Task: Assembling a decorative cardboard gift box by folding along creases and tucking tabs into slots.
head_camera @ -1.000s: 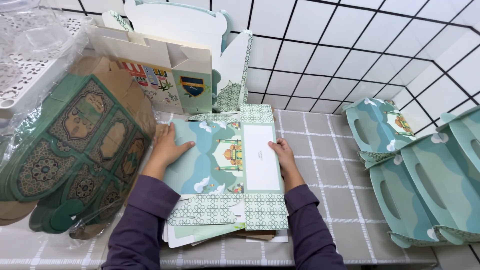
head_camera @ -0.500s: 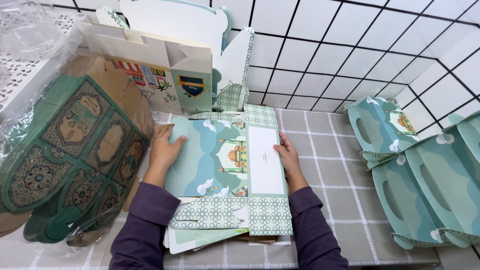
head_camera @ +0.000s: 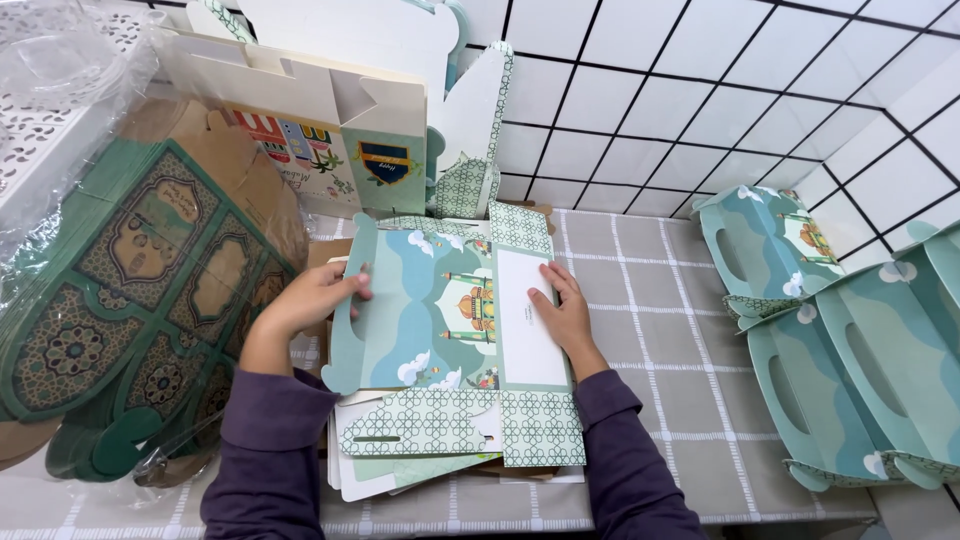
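A flat teal cardboard box blank [head_camera: 440,310] with clouds, a domed building and a white panel lies on top of a stack of similar blanks [head_camera: 420,440]. My left hand [head_camera: 310,300] grips its left flap, which is lifted and curling upward. My right hand [head_camera: 565,315] presses flat on the white panel at the blank's right side. Both arms wear dark purple sleeves.
A plastic-wrapped bundle of dark green patterned blanks [head_camera: 140,300] leans at the left. Folded white and teal boxes [head_camera: 340,130] stand against the tiled wall behind. Several assembled teal handled boxes [head_camera: 840,340] sit at the right on the grey checked tablecloth [head_camera: 660,330].
My left hand has raised the blank's left flap, folding it up and inward. My right hand stays pressed on the white panel.
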